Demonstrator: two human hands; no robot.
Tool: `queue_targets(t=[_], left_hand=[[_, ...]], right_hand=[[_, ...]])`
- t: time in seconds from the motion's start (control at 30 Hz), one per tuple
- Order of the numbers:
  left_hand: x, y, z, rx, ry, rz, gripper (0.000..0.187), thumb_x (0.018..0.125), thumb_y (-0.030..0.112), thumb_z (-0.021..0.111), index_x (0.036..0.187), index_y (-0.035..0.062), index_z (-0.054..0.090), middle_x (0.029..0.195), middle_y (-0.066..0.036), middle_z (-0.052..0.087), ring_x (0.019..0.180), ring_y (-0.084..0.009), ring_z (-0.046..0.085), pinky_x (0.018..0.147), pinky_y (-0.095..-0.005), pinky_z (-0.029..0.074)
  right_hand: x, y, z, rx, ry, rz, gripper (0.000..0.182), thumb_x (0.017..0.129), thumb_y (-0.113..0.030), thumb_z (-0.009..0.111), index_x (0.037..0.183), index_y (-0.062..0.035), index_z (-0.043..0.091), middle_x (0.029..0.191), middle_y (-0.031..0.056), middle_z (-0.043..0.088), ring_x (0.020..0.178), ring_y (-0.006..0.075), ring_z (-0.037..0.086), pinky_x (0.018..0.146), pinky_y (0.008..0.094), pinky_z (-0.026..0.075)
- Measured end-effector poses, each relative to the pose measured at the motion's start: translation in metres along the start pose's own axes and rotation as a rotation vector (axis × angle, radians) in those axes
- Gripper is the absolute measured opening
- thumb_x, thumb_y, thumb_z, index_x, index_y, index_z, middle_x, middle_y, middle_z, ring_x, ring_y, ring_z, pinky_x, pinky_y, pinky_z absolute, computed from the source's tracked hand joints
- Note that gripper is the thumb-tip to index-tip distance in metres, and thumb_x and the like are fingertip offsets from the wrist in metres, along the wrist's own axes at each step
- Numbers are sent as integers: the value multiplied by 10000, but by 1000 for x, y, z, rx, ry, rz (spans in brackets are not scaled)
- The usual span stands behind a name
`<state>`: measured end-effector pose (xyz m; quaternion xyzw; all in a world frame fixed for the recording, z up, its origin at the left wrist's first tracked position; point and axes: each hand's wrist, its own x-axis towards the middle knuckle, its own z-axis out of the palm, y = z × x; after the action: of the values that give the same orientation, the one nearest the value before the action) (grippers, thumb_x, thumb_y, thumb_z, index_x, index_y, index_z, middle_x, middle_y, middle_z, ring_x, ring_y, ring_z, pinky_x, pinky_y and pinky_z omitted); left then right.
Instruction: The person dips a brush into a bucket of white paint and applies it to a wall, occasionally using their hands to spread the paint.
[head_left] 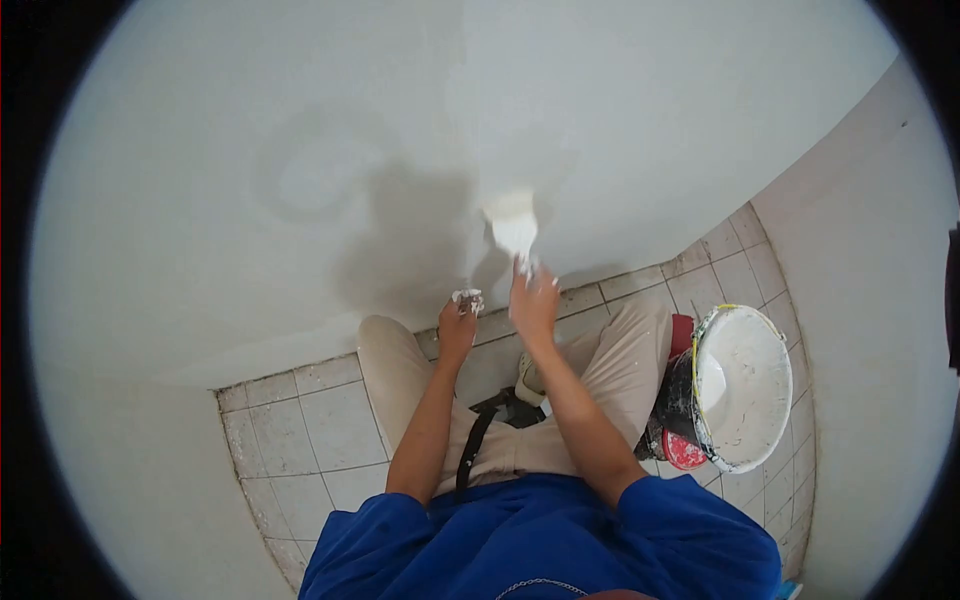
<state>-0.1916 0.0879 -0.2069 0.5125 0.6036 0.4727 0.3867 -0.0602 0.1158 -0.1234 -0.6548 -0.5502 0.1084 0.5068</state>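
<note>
A white-coated brush (514, 225) is in my right hand (535, 300), whose fingers are wrapped round its handle. The brush's wide end lies against or very near the pale wall (620, 120); the exact contact is hard to tell. Lower and to the left, my left hand (460, 325) is closed, with white material on its fingers. A small white-smeared thing shows at its top, too small to name. To the right of my knee stands a black bucket (745, 390) with a yellow-edged rim and white material inside.
Red objects sit beside and under the bucket. Square tiles (345, 425) with white specks cover the floor. A side wall (870, 250) curves up at the right, and another wall stands at the left. My bent knees are close to the front wall.
</note>
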Motion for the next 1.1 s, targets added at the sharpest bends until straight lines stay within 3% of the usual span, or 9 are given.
queue_targets(t=[0.13, 0.23, 0.3, 0.5, 0.63, 0.77, 0.9, 1.0, 1.1], left_hand=[[-2, 17, -6, 5, -47, -250, 199, 850, 68, 506, 993, -39, 592, 884, -120, 658, 809, -196, 626, 741, -308, 473], [-4, 20, -7, -2, -22, -30, 204, 839, 56, 505, 997, -40, 592, 897, -130, 659, 825, -207, 629, 765, -311, 471], [-3, 12, -4, -24, -13, -30, 206, 836, 47, 499, 998, -39, 592, 901, -134, 658, 835, -211, 630, 771, -312, 471], [1, 4, -3, -1, -24, -45, 218, 836, 31, 487, 1014, -39, 593, 920, -146, 658, 852, -226, 633, 789, -315, 469], [-3, 14, -6, 92, -10, -20, 222, 835, 34, 492, 1019, -37, 593, 922, -146, 659, 849, -229, 633, 784, -317, 469], [2, 1, -3, 27, -10, -72, 217, 837, 32, 492, 1017, -41, 589, 920, -143, 658, 845, -226, 632, 774, -317, 470], [0, -7, 1, -6, -17, -27, 215, 843, 29, 486, 1021, -39, 585, 911, -136, 656, 841, -214, 630, 772, -313, 470], [0, -3, 0, -39, -31, -24, 216, 842, 30, 488, 1025, -30, 585, 907, -132, 656, 841, -205, 629, 775, -311, 471], [-4, 13, -3, -9, -32, -16, 220, 838, 31, 489, 1027, -24, 588, 912, -130, 657, 846, -200, 629, 779, -312, 472]], right_hand=[[-27, 22, -22, 199, -464, 630, 302, 905, -272, 559, 870, 15, 649, 628, 28, 563, 592, 78, 520, 536, 240, 390], [-3, -22, -51, 348, -251, 469, 282, 888, -229, 558, 851, 46, 606, 659, 121, 585, 589, 151, 561, 554, 315, 438], [22, -60, -76, 370, -78, 126, 242, 877, -197, 579, 828, 38, 607, 619, 84, 550, 566, 122, 514, 529, 315, 416], [29, -80, -76, 129, -41, -269, 214, 813, -99, 584, 951, 63, 603, 770, 198, 612, 701, 322, 597, 623, 389, 459], [-23, 9, -22, -169, -403, 26, 267, 775, -62, 574, 988, 98, 592, 822, 265, 607, 765, 417, 596, 677, 431, 477], [-34, 19, -34, -17, -217, -92, 208, 781, -69, 555, 940, 55, 608, 739, 231, 599, 658, 380, 592, 579, 414, 456], [25, -74, -75, 207, -6, -250, 200, 769, -41, 563, 923, 81, 595, 764, 239, 594, 675, 401, 578, 593, 423, 452], [44, -107, -80, 226, 27, -316, 175, 774, -21, 541, 917, 46, 616, 726, 217, 599, 619, 379, 570, 566, 395, 448], [21, -59, -40, 128, -111, -192, 195, 773, -30, 548, 943, 47, 606, 740, 227, 596, 648, 405, 568, 587, 414, 453]])
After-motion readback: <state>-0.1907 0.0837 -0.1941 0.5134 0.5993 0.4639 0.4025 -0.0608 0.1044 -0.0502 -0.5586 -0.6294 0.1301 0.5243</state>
